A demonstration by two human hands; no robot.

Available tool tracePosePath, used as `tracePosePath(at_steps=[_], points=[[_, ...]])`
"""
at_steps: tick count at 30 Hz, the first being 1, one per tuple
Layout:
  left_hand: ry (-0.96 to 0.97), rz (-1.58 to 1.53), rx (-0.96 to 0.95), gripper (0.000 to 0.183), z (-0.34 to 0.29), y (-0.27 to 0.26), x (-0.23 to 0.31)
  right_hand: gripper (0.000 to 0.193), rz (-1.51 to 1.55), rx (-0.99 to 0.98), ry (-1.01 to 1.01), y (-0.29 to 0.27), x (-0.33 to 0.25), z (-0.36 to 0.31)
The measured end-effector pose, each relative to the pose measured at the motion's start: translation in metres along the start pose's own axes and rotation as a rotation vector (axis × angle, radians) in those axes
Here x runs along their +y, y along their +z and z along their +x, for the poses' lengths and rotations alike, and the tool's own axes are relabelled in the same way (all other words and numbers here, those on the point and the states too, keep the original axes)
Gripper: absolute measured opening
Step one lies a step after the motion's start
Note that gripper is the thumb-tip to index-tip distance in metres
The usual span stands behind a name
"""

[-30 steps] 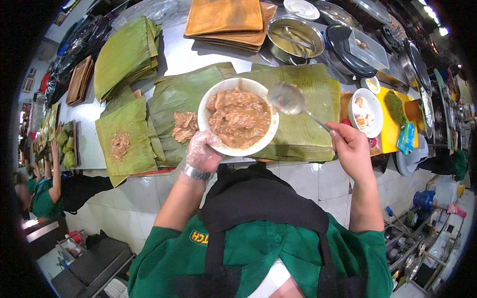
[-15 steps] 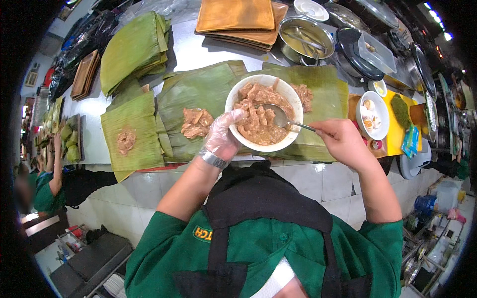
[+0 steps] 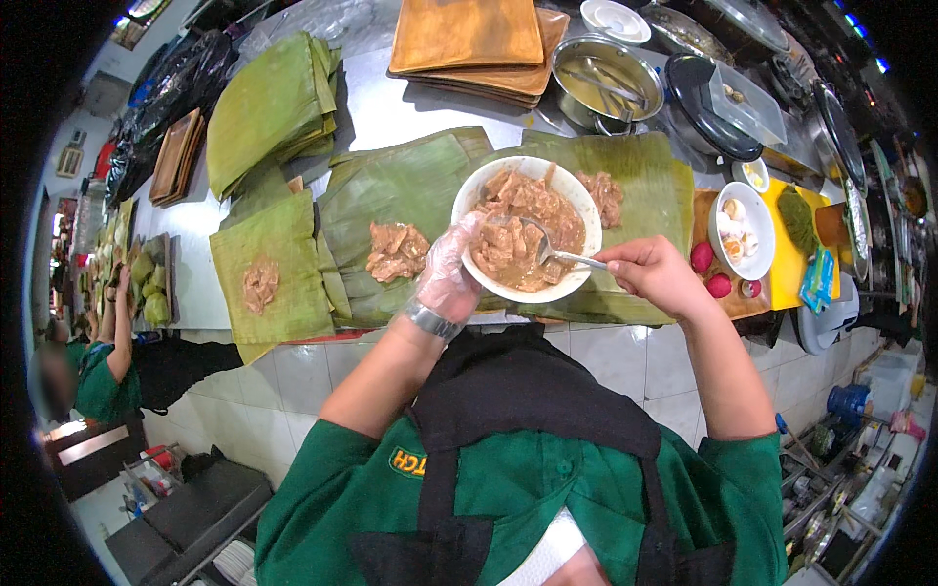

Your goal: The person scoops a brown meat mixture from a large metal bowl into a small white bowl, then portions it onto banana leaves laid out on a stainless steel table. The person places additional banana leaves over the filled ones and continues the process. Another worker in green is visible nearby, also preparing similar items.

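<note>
The left hand [image 3: 447,273], in a clear plastic glove with a metal watch at the wrist, cups the near rim of the white bowl [image 3: 528,227] and holds it up over the banana leaves; its grip is closed around the bowl's side. The right hand [image 3: 653,275] pinches the handle of a metal spoon [image 3: 555,252], whose head is now sunk in the brown, saucy meat inside the bowl. A second ago that spoon hung out over the right-hand leaf with the bowl held further left; since then the bowl has come across to the right and the spoon has gone back in, so I'd judge a portion has just been laid down and another scoop is being loaded. Three servings lie on the tabletop: one on the small leaf [image 3: 262,283] at the left, one on the middle leaf [image 3: 396,250], and a fresh one [image 3: 604,193] on the right leaf just behind the bowl. Beyond them stand folded leaves [image 3: 269,107], stacked brown trays [image 3: 469,39] and a steel pot [image 3: 606,83]; a smaller white bowl [image 3: 743,230] sits to the right.
</note>
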State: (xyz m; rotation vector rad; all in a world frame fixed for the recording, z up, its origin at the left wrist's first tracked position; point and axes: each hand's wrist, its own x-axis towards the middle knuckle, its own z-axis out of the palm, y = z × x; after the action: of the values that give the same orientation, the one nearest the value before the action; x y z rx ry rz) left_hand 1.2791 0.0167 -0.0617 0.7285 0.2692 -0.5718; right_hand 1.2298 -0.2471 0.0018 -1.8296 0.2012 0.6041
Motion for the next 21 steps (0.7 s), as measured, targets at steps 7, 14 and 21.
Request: tracePosePath(at_steps=[7, 14, 21], points=[[0.078, -0.059, 0.040, 0.045, 0.003, -0.014, -0.002, 0.023, 0.450, -0.040, 0.115, -0.014, 0.018, -0.004], [0.109, -0.041, 0.058, 0.055, -0.004, -0.037, -0.001, 0.021, 0.486, 0.221, 0.002, -0.052, 0.022, -0.027], [0.138, -0.036, 0.077, 0.059, -0.024, -0.029, 0.001, 0.020, -0.022, 0.524, -0.096, -0.067, 0.067, -0.001]])
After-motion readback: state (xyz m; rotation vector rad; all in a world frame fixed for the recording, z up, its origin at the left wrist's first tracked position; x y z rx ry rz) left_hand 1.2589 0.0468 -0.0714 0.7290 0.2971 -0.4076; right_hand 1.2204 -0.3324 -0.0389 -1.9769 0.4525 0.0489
